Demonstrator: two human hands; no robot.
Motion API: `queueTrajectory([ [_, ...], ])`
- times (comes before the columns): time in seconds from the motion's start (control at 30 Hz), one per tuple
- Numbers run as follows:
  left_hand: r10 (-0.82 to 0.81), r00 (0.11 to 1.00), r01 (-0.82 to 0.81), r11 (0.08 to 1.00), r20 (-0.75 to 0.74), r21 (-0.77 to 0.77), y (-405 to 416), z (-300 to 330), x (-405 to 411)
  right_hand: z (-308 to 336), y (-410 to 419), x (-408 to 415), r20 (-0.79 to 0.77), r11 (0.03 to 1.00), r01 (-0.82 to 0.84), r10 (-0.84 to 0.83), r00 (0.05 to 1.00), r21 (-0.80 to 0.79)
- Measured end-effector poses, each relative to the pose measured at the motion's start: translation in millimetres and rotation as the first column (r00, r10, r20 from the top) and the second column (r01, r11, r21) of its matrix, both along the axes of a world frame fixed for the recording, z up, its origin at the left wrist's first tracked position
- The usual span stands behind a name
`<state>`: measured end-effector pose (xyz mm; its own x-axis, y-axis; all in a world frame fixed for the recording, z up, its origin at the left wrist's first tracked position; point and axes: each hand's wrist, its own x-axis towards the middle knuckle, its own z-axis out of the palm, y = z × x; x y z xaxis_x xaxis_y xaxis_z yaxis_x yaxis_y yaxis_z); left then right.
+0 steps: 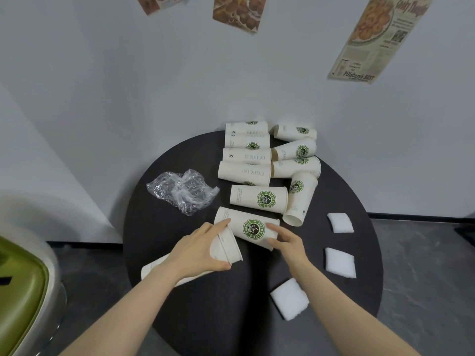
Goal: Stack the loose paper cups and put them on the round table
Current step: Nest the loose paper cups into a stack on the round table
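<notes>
Several white paper cups with green logos lie on their sides on the dark round table (334,265). My left hand (198,250) grips a short stack of cups (226,249) near its rims, the stack's base pointing toward me. My right hand (285,240) holds the rim end of the nearest loose cup (246,227), which lies just beyond the stack. Another loose cup (258,199) lies behind it, and one more (299,199) stands tilted to the right. Two rows of cups (246,156) lie at the back by the wall.
A crumpled clear plastic bag (182,191) lies on the table's left part. Three white foam pads (340,263) sit along the right and front. A green and silver seat (23,291) stands at the lower left. The wall is close behind the table.
</notes>
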<state>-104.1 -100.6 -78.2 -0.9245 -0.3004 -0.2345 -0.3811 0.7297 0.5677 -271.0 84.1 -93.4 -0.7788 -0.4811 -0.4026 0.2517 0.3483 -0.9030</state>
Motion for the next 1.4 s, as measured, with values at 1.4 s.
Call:
queueTrajectory([
  [1.4, -0.027, 0.993, 0.023, 0.999, -0.112, -0.044, 20, 3, -36, 35, -12, -5, -0.056, 0.976, 0.021, -0.034, 0.998, -0.217],
])
